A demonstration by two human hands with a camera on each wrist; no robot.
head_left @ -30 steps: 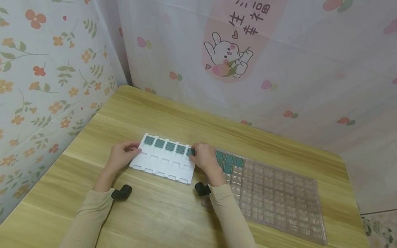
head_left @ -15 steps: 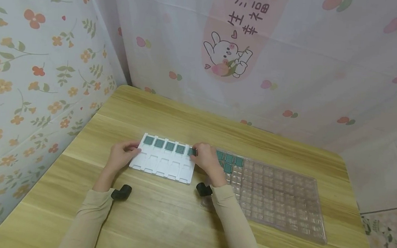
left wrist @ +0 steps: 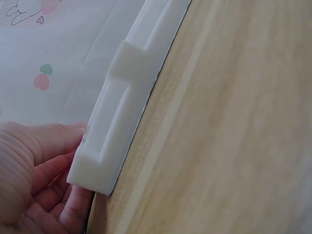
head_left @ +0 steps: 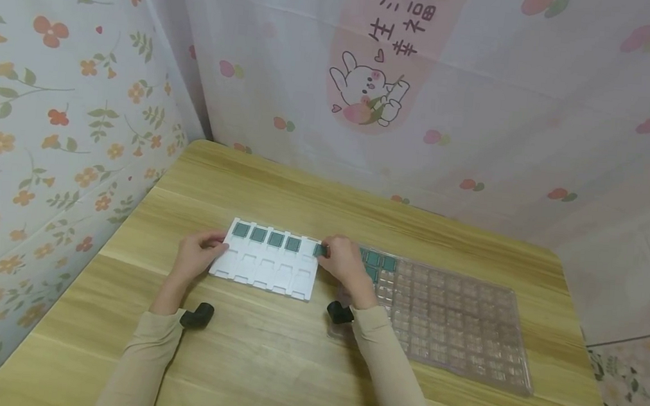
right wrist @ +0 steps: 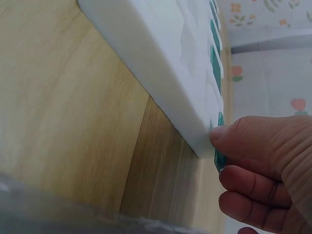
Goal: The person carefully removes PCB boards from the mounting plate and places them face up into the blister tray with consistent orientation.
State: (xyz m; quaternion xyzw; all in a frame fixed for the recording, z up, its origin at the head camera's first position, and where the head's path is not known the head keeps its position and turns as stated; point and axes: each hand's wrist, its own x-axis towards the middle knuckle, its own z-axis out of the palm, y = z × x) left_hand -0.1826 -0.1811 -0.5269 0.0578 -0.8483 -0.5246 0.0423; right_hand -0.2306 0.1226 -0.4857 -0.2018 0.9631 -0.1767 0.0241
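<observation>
A white plastic tray [head_left: 258,269] with two rows of pockets lies on the table. Several square green chips [head_left: 276,239] sit in its back row. At the tray's left edge, my left hand [head_left: 195,257] grips it, thumb against the side [left wrist: 100,131]. Off the right end of the back row, my right hand [head_left: 345,264] pinches another green chip [right wrist: 220,158] between thumb and fingers. In the right wrist view this chip stands nearly on edge beside the tray's corner. The back row's rightmost pocket [head_left: 311,248] shows bare white.
Right of the white tray lies a large clear blister tray [head_left: 460,321] with many pockets. Several green chips [head_left: 374,259] fill its back left corner, partly hidden by my right hand. Black wrist mounts [head_left: 198,316] stick out from both sleeves. A printed curtain [head_left: 483,114] hangs behind the wooden table [head_left: 264,365].
My right hand has drawn the green chip rightward, away from the last back-row pocket, which now shows bare. The left hand keeps its grip on the tray. The head view has shifted slightly.
</observation>
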